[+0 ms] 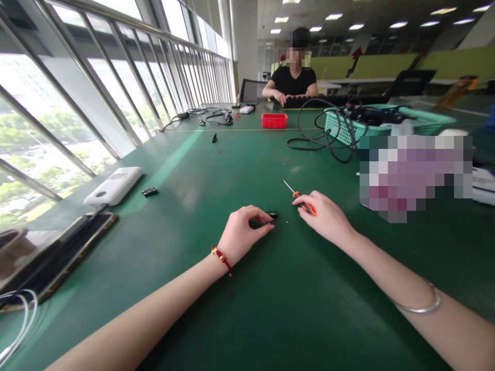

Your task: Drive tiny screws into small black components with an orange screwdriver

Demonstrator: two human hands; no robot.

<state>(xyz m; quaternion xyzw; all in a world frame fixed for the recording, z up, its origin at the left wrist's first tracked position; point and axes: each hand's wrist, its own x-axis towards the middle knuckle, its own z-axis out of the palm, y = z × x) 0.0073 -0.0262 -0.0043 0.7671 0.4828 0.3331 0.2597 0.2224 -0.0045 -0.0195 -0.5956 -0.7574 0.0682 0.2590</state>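
My left hand (247,226) is low over the green table, its thumb and fingertips brought together in a pinch. Something tiny seems to be between the tips, too small to name. Right behind those fingertips lies a small black rectangular part (273,214), partly hidden by them. A tiny light-coloured bit (286,222) rests on the table just to the right. In my right hand (325,214) is a screwdriver (308,208) with an orange and black handle. Its thin metal shaft points away and to the left, clear of the black part.
Another black part (150,191), a white box (114,185) and a dark phone-like slab (77,252) lie left. Farther back are a red tray (274,121), cables (309,147) and a teal basket (340,130). A person (294,77) sits opposite. A blurred-out patch covers the right.
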